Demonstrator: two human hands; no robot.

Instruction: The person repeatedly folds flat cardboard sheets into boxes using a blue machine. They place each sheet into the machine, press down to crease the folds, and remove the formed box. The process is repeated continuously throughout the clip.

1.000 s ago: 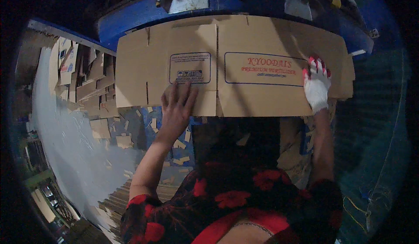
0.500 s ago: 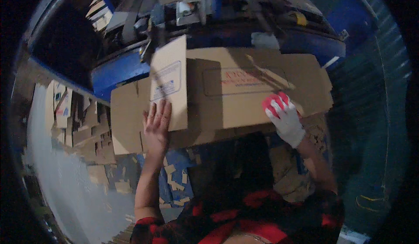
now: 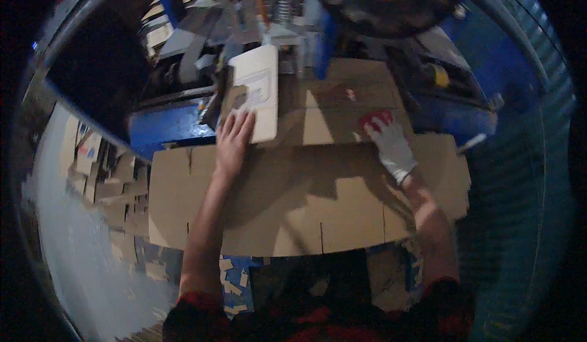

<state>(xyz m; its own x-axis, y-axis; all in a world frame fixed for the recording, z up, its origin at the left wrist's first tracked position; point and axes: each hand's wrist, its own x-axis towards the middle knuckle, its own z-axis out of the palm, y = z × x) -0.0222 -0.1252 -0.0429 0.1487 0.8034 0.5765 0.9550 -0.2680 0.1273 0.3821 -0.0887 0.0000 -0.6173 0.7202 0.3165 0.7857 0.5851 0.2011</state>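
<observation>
Directly below the camera, a large flat sheet of brown corrugated cardboard [image 3: 306, 201], an unfolded box blank with short slits cut along its near and far edges, lies spread across the middle of the view over a blue machine bench [image 3: 171, 131]. Beyond its far edge, a second brown cardboard piece [image 3: 348, 106] extends toward the machinery, and a pale flap [image 3: 260, 91] with a faint printed panel stands up at the left of that piece. The left hand [image 3: 232, 137], bare, is stretched forward with fingers straight and spread, palm down, its fingertips touching the lower edge of the pale flap; it grips nothing. The right hand [image 3: 388, 140] wears a white glove with red fingertips and presses flat on the cardboard where the large sheet meets the far piece, fingers loosely extended and not closed around anything. Both forearms reach in from the lower edge, with dark red-patterned sleeves [image 3: 202, 317] at the bottom. Behind the cardboard sits grey and blue metal machinery [image 3: 287, 12], dim and blurred. To the left, on the floor, lie stacks and scraps of cardboard [image 3: 104, 171]. Small cardboard offcuts [image 3: 235, 278] lie scattered just under the near edge of the sheet.
</observation>
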